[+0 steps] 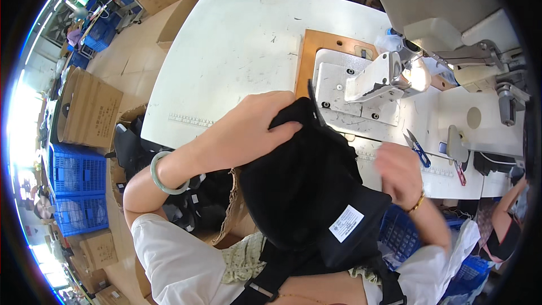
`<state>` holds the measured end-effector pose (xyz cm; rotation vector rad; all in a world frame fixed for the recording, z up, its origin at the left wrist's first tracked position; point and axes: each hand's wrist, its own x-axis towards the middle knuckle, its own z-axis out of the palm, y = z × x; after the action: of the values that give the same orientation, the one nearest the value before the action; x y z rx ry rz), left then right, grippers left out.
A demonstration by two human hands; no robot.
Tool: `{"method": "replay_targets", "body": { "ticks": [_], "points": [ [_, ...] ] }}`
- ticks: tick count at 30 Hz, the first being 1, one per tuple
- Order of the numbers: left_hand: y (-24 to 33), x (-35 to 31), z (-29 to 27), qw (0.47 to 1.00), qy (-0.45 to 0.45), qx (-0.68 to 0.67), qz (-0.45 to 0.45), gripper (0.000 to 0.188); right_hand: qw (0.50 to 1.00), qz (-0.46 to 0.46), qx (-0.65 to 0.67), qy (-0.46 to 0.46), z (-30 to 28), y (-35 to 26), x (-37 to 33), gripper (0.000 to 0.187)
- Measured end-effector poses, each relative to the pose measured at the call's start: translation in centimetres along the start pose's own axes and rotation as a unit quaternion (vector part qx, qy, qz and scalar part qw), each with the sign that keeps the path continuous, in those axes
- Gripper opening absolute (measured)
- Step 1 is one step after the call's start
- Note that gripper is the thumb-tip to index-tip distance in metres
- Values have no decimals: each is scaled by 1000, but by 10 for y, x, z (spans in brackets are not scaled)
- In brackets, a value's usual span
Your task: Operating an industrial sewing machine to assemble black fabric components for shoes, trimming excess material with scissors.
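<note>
A soft black fabric piece point(299, 186) hangs in front of me, from the white table's front edge down over my lap. Its upper edge is pinched in my left hand point(257, 130), thumb on top and the other fingers tucked under the cloth. A white printed label point(346, 223) shows on its lower right part. What kind of article it is, I cannot make out. Smeared by motion, my right hand point(400, 175) is just right of the cloth; whether it touches the fabric is not visible. The sewing machine's white clamp plate point(339, 87) lies just beyond the cloth's top edge.
The sewing machine head point(446, 0) overhangs the white table point(237, 45) at the right. Blue-handled thread snips point(418, 149) and a red-handled tool point(460, 174) lie right of my right hand. At my left, a cardboard box point(228, 214) holds black pieces. Another person sits far right.
</note>
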<state>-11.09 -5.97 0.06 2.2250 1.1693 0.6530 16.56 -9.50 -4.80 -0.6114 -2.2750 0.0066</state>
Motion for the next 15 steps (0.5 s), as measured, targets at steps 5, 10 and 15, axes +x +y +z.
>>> {"method": "replay_targets", "body": {
  "ticks": [5,10,15],
  "points": [
    [4,7,-9,991,-71,-14,-116,23,647,611,450,75,26,-21,-85,19],
    [-34,-23,-4,984,20,-98,-147,16,522,621,575,104,38,-32,-63,26],
    [-33,-43,12,920,164,-299,-191,16,448,526,714,117,63,-45,-59,29]
  ]
}}
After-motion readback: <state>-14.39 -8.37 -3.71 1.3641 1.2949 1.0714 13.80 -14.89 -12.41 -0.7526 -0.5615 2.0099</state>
